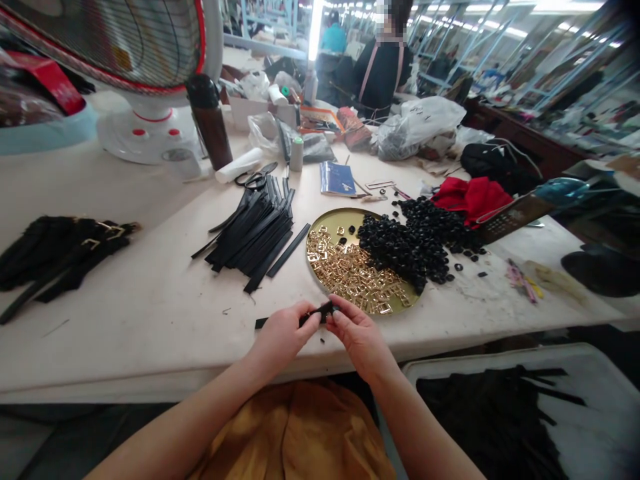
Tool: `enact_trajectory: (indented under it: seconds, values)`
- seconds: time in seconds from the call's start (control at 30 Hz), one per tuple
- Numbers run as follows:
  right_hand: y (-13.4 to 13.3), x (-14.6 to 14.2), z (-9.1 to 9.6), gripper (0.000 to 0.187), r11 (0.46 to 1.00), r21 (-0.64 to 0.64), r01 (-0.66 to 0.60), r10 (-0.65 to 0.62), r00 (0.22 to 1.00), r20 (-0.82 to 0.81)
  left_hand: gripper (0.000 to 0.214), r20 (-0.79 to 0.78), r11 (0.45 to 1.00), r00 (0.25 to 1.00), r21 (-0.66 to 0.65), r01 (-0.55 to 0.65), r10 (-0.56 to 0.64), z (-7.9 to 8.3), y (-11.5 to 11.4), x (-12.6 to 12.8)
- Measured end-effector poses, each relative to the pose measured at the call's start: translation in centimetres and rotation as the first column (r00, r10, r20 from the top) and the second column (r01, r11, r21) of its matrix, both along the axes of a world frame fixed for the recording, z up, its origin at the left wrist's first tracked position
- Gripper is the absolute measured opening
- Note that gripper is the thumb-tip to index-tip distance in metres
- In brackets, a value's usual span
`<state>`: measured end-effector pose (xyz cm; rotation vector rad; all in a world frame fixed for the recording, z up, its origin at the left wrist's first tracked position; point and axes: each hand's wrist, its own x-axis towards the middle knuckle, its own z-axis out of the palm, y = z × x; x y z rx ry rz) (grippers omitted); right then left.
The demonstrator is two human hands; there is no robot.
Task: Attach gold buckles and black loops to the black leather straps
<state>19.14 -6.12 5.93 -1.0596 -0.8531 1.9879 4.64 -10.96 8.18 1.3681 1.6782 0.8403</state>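
Observation:
My left hand [283, 333] and my right hand [354, 331] meet near the table's front edge, both pinched on one thin black strap [260, 323] whose free end lies on the table to the left. Just beyond my right hand is a round gold tray [345, 217] holding several gold buckles [353, 273]. A heap of small black pieces [415, 243] spills over the tray's right side. A pile of black straps [255, 233] lies behind my left hand.
A bundle of finished black straps with gold buckles [55, 257] lies at far left. A fan [145, 80], a dark flask [210, 123], scissors [255, 177], a blue booklet [337, 179] and red cloth [473, 197] stand further back. A person in dark clothes [383, 67] works across the table. A white bin [500, 413] holding black straps sits at lower right.

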Motion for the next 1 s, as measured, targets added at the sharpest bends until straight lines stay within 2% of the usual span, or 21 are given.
enact_trajectory:
  seconds: [0.17, 0.27, 0.33, 0.4, 0.5, 0.63, 0.77, 0.87, 0.93, 1.0]
  values:
    - [0.1, 0.3, -0.2, 0.028, 0.978, 0.21, -0.001, -0.022, 0.994, 0.106, 0.028, 0.205, 0.989, 0.979, -0.148, 0.03, 0.001, -0.7, -0.1, -0.4]
    - [0.4, 0.6, -0.5, 0.021, 0.97, 0.242, 0.001, -0.037, 0.989, 0.142, 0.029, 0.316, 0.978, 0.949, -0.2, 0.051, 0.015, -0.9, -0.1, -0.4]
    - [0.6, 0.6, -0.9, 0.02, 0.981, 0.185, 0.051, -0.071, 0.992, 0.102, 0.027, 0.306, 0.982, 0.952, -0.184, 0.046, 0.013, -0.9, -0.1, -0.3]
    - [0.6, 0.5, -1.3, 0.022, 0.993, 0.054, 0.105, -0.106, 0.994, 0.013, 0.025, 0.24, 0.988, 0.971, -0.146, 0.047, -0.01, -0.7, -0.1, -0.1]
    - [0.5, 0.1, -1.3, 0.025, 0.986, -0.121, 0.113, -0.125, 0.987, -0.098, 0.024, 0.106, 0.995, 0.993, -0.088, 0.051, -0.041, -0.6, -0.1, 0.2]
    - [0.2, -0.1, -0.9, 0.022, 0.985, -0.146, 0.092, -0.111, 0.986, -0.127, 0.025, -0.027, 1.0, 1.0, -0.027, 0.016, -0.016, -0.4, -0.1, 0.1]
    - [0.2, -0.1, -1.1, 0.022, 0.988, -0.138, 0.065, -0.081, 0.99, -0.116, 0.026, -0.079, 1.0, 0.997, 0.003, 0.021, -0.021, -0.3, -0.1, 0.1]
    - [0.1, 0.0, -1.7, 0.021, 0.995, -0.068, 0.078, -0.084, 0.993, -0.087, 0.026, -0.133, 0.998, 0.989, -0.002, 0.067, -0.066, -0.3, -0.2, 0.2]
    - [0.0, 0.2, -1.9, 0.018, 0.993, 0.081, 0.087, -0.088, 0.996, 0.009, 0.026, -0.17, 0.995, 0.981, -0.023, 0.096, -0.099, -0.3, -0.2, 0.1]
    - [0.0, 0.5, -2.0, 0.016, 0.957, 0.285, 0.053, -0.102, 0.982, 0.16, 0.027, -0.188, 0.991, 0.973, -0.057, 0.123, -0.131, -0.2, -0.2, 0.0]
